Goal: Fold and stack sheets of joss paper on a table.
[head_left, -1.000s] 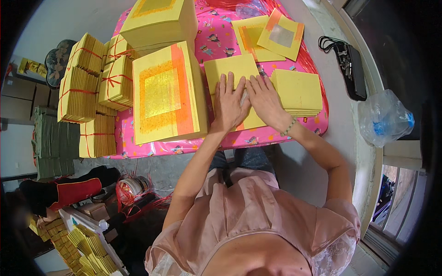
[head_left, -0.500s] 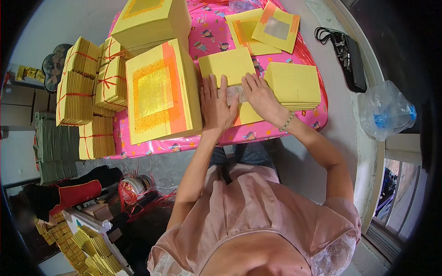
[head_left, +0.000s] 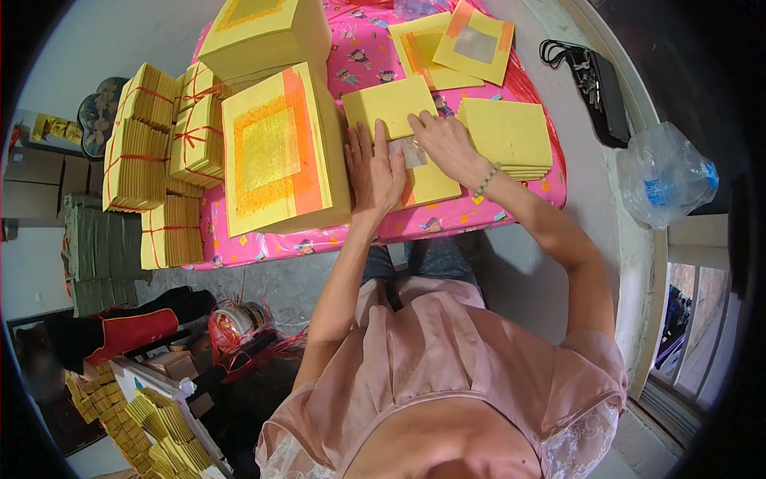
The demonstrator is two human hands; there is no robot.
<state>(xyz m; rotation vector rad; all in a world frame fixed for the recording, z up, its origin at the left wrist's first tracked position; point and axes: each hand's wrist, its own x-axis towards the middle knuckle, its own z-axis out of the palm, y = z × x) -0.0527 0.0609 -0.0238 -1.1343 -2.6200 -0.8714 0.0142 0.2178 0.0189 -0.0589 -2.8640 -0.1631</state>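
Right of the tall yellow paper block (head_left: 267,152), a partly folded yellow sheet (head_left: 400,105) points away, long axis slanting toward the block. The left hand (head_left: 372,174) lies flat, fingers slightly apart, on its block side; the right hand (head_left: 448,144) curls opposite, pinch unclear.

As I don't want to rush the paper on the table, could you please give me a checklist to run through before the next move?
1. Left hand at the yellow sheet: ok, it lies along the left side with fingers extended.
2. Right hand at the same sheet: ok, it is over the right side, fingers bent.
3. Silver patch covered: not ok, part of it shows between the hands.
4. Folded stack free of contact with the right wrist: cannot tell, they overlap in this view.
5. Loose sheets at the back apart from each other: not ok, one partly covers the other.
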